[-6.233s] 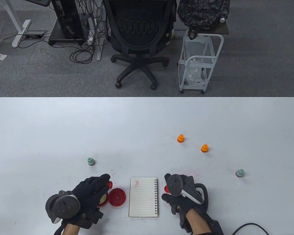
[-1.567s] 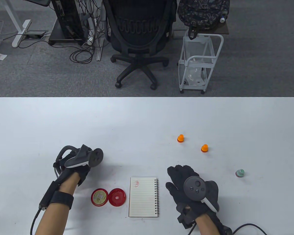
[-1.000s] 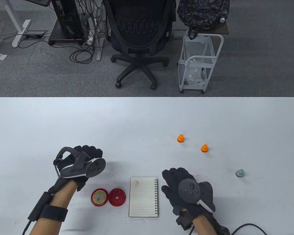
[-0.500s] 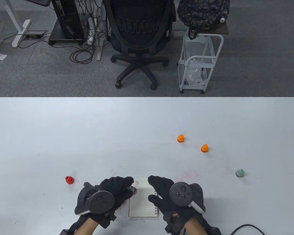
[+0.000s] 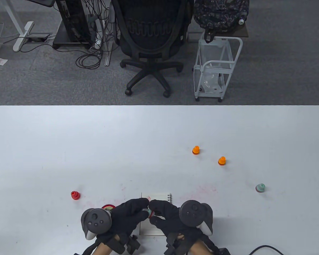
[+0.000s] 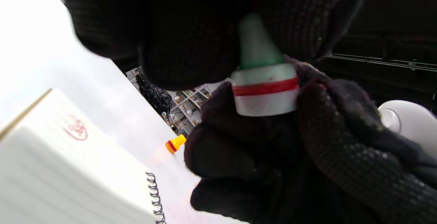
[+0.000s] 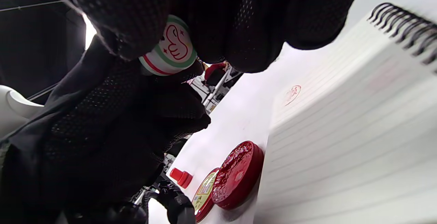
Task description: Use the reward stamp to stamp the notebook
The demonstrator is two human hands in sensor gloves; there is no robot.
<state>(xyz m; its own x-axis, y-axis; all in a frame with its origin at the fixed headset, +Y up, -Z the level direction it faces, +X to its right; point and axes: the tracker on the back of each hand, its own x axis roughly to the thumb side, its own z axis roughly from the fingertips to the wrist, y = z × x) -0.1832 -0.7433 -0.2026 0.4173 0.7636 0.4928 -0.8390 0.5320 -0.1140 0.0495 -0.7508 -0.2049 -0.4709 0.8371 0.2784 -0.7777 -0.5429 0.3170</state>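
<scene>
A green-handled stamp with a white base and red band is held just above the notebook. My left hand grips its green handle. My right hand grips its white base; the thumbs-up picture on the base end shows in the right wrist view. The lined spiral notebook lies flat under both hands, mostly hidden in the table view. One red imprint sits at its top left corner.
An open red ink pad and its other half lie left of the notebook. A red stamp stands further left. Two orange stamps and another green stamp stand to the right.
The left hand set the red stamp down at the left and brought a green stamp over the notebook. Both hands drew together and nearer me; the right hand now grips the stamp's base.
</scene>
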